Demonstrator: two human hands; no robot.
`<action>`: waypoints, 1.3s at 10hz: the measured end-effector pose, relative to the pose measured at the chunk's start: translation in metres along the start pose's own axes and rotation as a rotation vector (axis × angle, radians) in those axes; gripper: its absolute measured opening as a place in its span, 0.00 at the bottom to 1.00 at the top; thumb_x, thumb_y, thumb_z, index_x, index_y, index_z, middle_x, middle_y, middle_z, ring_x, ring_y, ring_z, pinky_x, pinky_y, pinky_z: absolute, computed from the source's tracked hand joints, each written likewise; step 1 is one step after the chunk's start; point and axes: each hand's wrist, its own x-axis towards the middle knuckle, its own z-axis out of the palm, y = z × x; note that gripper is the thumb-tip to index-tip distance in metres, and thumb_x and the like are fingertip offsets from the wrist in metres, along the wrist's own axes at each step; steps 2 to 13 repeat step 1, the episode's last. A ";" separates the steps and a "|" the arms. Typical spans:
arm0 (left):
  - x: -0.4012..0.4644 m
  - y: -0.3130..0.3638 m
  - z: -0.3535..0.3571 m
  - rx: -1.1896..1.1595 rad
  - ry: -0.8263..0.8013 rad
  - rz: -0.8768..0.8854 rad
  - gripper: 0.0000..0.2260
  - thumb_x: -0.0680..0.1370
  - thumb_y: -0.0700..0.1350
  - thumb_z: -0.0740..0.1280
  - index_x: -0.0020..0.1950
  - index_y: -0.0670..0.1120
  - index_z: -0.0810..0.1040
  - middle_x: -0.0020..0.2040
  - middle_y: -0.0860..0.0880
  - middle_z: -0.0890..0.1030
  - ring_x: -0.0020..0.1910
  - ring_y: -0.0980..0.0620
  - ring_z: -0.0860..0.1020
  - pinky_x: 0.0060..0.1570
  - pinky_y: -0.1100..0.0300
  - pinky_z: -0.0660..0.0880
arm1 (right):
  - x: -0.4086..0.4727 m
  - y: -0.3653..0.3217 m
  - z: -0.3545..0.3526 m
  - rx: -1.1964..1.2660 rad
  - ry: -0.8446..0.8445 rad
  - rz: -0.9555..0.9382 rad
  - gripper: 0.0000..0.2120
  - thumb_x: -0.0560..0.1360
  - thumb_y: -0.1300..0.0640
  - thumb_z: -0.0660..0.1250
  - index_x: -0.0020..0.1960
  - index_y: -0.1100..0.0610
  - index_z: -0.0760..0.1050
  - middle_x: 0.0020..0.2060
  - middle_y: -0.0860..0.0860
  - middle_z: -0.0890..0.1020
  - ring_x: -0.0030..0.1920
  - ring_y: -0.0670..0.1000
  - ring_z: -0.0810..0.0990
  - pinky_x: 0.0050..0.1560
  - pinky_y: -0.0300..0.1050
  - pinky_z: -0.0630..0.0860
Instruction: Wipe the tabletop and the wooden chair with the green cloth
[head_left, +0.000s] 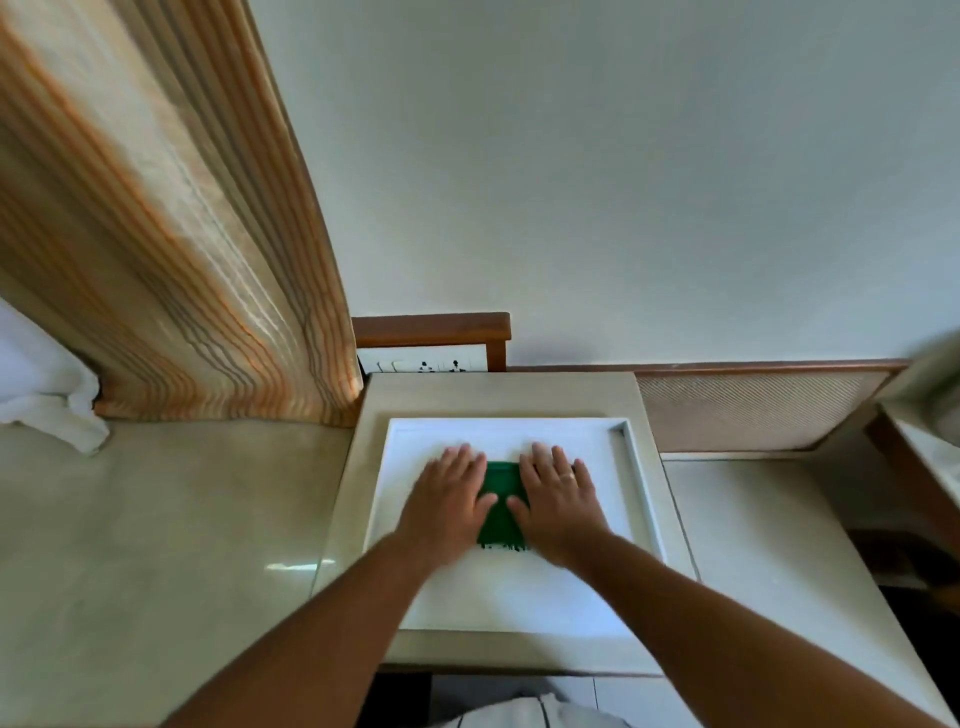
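A green cloth (500, 506) lies flat on the white recessed panel of the small beige table (498, 395). My left hand (449, 496) presses flat on the cloth's left side, fingers spread. On its right side my right hand (558, 493), with a ring on one finger, presses down the same way. Only the strip of cloth between the hands and its fringed near edge show. Behind the table, the brown top rail of a wooden chair (431, 330) stands against the wall.
A striped orange-beige curtain (171, 234) hangs at the left, with white fabric (47, 395) bunched beside it. A glossy beige floor (156, 545) lies left of the table. A low white surface (769, 530) adjoins at the right, under a perforated panel (748, 410).
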 end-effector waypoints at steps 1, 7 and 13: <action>0.000 -0.001 0.006 0.043 0.055 -0.002 0.29 0.83 0.58 0.49 0.82 0.48 0.50 0.83 0.45 0.50 0.82 0.45 0.46 0.78 0.51 0.42 | 0.001 0.000 0.010 -0.044 0.056 0.017 0.33 0.80 0.40 0.41 0.80 0.55 0.44 0.81 0.56 0.45 0.80 0.59 0.41 0.75 0.60 0.35; 0.000 -0.001 0.006 0.043 0.055 -0.002 0.29 0.83 0.58 0.49 0.82 0.48 0.50 0.83 0.45 0.50 0.82 0.45 0.46 0.78 0.51 0.42 | 0.001 0.000 0.010 -0.044 0.056 0.017 0.33 0.80 0.40 0.41 0.80 0.55 0.44 0.81 0.56 0.45 0.80 0.59 0.41 0.75 0.60 0.35; 0.000 -0.001 0.006 0.043 0.055 -0.002 0.29 0.83 0.58 0.49 0.82 0.48 0.50 0.83 0.45 0.50 0.82 0.45 0.46 0.78 0.51 0.42 | 0.001 0.000 0.010 -0.044 0.056 0.017 0.33 0.80 0.40 0.41 0.80 0.55 0.44 0.81 0.56 0.45 0.80 0.59 0.41 0.75 0.60 0.35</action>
